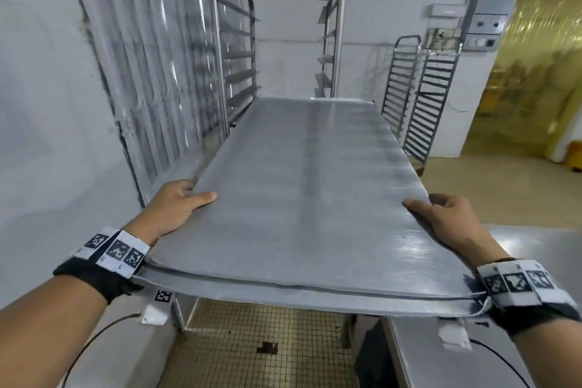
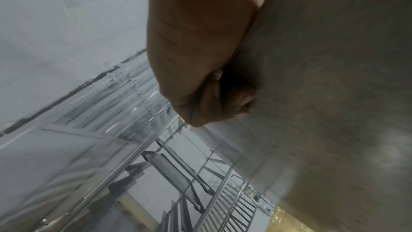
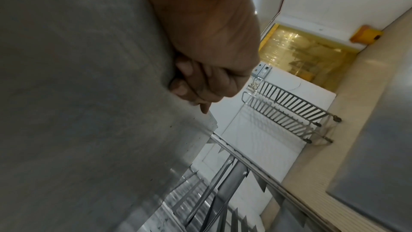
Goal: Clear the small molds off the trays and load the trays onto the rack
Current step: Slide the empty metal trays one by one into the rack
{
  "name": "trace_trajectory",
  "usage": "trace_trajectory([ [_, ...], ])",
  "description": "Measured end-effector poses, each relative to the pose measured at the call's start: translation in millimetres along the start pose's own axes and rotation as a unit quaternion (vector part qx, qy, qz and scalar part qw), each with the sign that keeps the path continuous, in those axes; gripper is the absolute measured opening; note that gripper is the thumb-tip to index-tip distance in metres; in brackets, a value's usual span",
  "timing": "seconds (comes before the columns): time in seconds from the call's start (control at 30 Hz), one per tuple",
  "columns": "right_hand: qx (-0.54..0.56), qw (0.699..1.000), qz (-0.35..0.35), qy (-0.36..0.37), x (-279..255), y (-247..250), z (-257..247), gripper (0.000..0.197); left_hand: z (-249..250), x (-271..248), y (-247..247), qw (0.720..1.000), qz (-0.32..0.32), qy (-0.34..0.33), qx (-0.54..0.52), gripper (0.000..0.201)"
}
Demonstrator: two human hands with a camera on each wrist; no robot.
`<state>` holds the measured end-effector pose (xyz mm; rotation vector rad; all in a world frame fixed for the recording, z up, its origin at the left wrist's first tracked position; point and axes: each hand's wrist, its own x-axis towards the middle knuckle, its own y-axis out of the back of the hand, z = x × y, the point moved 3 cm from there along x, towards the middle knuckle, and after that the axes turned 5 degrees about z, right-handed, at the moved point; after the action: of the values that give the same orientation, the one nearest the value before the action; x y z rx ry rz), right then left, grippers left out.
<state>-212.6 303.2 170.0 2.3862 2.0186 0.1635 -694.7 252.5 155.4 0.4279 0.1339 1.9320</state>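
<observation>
Trays [image 1: 302,186] bare-topped, stacked, left hand [image 1: 176,205] and right hand [image 1: 447,214] clamped round their side edges.

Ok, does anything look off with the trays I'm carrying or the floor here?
Two trays are stacked, with the lower one's edge sticking out slightly at the near end. A dark stain marks the tiled floor below. No molds show on top.

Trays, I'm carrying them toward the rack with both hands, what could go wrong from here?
The trays look stacked, judging by the double edge near you, so the top one might slide if you tilt. The left hand and right hand grip only the near corners, so the far end could sag. It may also miss the runners of the rack.
</observation>
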Motion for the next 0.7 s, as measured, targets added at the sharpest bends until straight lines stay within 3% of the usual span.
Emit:
trace_trajectory([
  [0.07, -0.013, 1.000, -0.016, -0.004, 7.6, -26.2, -6.7, 0.031, -11.0, 11.9, 16.3, 1.000, 0.011, 0.017, 0.002, 0.056],
  [0.17, -0.020, 1.000, -0.020, -0.001, 25.7, -61.0, -13.2, 0.026, -22.6, 34.5, 34.1, 0.999, 0.033, 0.024, 0.009, 0.021],
  [0.23, -0.026, 0.999, -0.019, 0.002, 38.7, -83.3, -17.7, 0.023, -28.3, 53.8, 43.6, 0.999, 0.038, 0.023, 0.022, 0.012],
  [0.7, -0.102, 0.994, -0.006, 0.028, 153.4, -189.7, -24.4, 0.027, -63.7, 217.0, 73.5, 0.998, 0.015, 0.012, 0.056, 0.013],
])
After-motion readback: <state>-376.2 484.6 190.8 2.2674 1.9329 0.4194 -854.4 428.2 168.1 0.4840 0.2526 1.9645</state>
